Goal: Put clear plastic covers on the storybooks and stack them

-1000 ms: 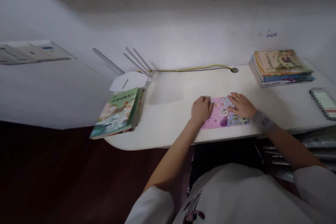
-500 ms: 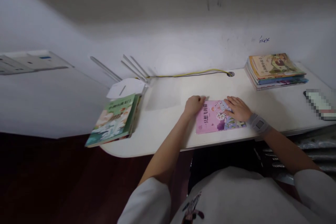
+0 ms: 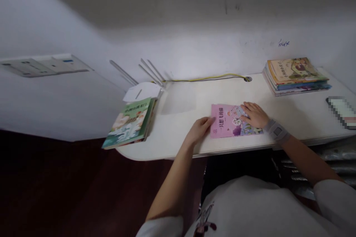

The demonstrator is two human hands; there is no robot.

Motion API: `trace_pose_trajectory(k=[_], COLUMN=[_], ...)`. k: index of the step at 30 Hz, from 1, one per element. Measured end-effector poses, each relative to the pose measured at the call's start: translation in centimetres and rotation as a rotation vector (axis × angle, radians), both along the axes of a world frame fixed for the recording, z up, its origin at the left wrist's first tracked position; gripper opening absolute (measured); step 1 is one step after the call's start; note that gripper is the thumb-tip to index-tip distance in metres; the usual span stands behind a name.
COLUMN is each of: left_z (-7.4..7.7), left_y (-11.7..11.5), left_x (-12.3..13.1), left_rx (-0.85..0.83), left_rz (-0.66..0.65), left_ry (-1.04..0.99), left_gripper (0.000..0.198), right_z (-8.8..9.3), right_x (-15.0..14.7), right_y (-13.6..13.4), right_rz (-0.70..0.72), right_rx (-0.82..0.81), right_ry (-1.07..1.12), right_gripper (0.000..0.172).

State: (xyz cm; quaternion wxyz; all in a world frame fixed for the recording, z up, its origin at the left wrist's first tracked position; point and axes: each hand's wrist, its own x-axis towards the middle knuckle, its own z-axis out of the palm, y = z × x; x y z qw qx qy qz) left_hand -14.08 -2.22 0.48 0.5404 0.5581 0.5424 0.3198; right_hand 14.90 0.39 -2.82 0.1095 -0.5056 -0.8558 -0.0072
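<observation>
A pink picture book (image 3: 224, 122) with an illustrated cover lies flat on the white desk (image 3: 178, 133) in front of me. At the middle of its left edge is my left hand (image 3: 200, 129), its fingers closed together on that edge; the fingertips are partly hidden. My right hand (image 3: 256, 114), a grey band at the wrist, rests flat on the upper right part of the cover with its fingers stretched out. It covers some of the picture.
A stack of books (image 3: 297, 74) stands at the back right, with a phone (image 3: 343, 111) nearer the right edge. At the left, green-covered books (image 3: 130, 122) overhang the desk's edge beside a white router (image 3: 143, 92). A yellow cable (image 3: 205, 78) runs along the wall.
My left hand has slid from the book's upper left corner down to the middle of its left edge. My right hand stays on the cover. The camera view has shifted slightly.
</observation>
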Motion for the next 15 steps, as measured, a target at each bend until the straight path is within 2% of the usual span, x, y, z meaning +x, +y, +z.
trace_pose_trajectory(k=[2, 3, 6, 8, 12, 15], left_z=[0.1, 0.1, 0.1, 0.0, 0.2, 1.4], left_y=[-1.2, -1.7, -2.2, -1.9, -0.4, 0.7], left_x=[1.0, 1.4, 1.7, 1.4, 1.0, 1.7], left_rx=[0.023, 0.01, -0.073, -0.131, -0.195, -0.169], left_rz=[0.048, 0.069, 0.084, 0.024, -0.139, -0.186], left_ry=[-0.116, -0.187, -0.342, -0.386, -0.444, -0.425], left_gripper=[0.034, 0.043, 0.088, 0.1, 0.097, 0.096], right_z=[0.0, -0.1, -0.4, -0.4, -0.1, 0.3], right_x=[0.0, 0.0, 0.2, 0.5, 2.2, 4.5], right_y=[0.0, 0.1, 0.4, 0.8, 2.4, 3.8], right_rz=[-0.001, -0.003, 0.005, 0.038, 0.107, 0.02], right_rx=[0.005, 0.003, -0.011, -0.036, -0.151, -0.168], right_ry=[-0.005, -0.004, 0.012, 0.036, 0.186, 0.428], right_gripper=[0.063, 0.062, 0.062, 0.061, 0.058, 0.051])
